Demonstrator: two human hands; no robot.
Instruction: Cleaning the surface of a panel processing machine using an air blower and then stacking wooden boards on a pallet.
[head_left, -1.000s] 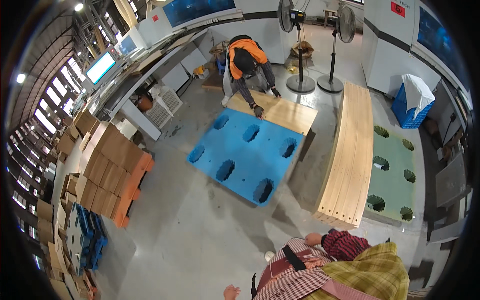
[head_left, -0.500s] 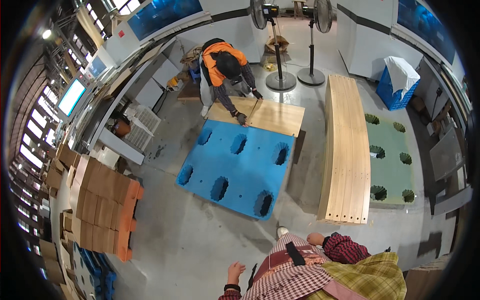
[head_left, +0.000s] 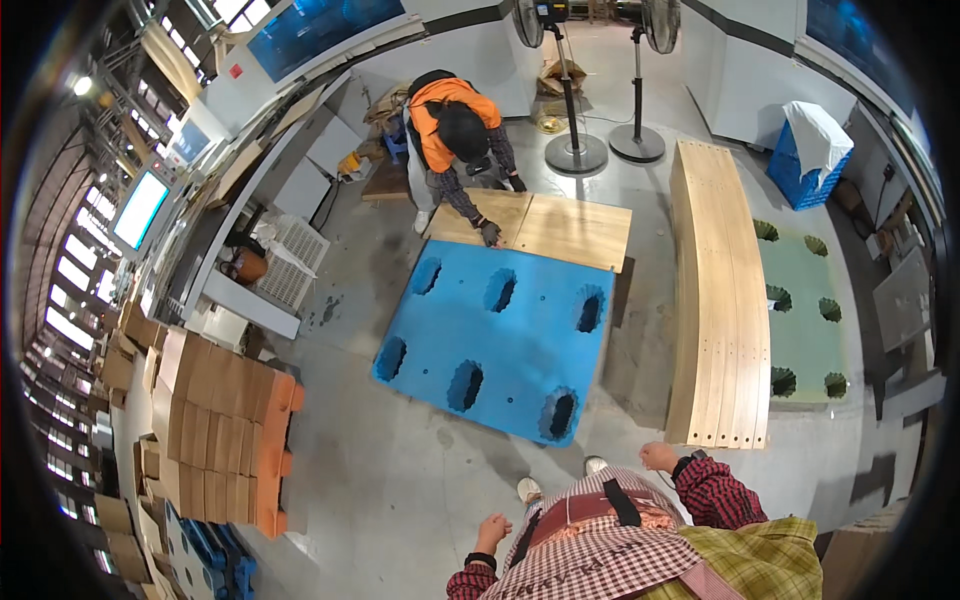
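My left hand (head_left: 493,532) hangs low at my left side, empty, its fingers loosely bent and a little apart. My right hand (head_left: 658,457) is out in front of my right side, fingers loosely bent, with nothing seen in it. It is nearest to the low end of a long stack of pale wooden boards (head_left: 722,300), but does not touch it. Ahead of me lies a blue plastic pallet (head_left: 490,340) with several scalloped holes. Two wooden panels (head_left: 575,228) rest along its far edge, where a co-worker in an orange vest (head_left: 470,100) bends over them with gloved hands.
A green pallet (head_left: 805,310) lies beyond the boards, with a blue crate (head_left: 808,165) behind it. Stacked cardboard (head_left: 210,430) stands on an orange pallet (head_left: 275,460) at left. Two pedestal fans (head_left: 577,155) stand at the back. Grey machines line both sides.
My view has shifted, so the pallet and boards appear farther right. Both my feet now show below the pallet. The co-worker's far hand has drawn back from the seam between the panels.
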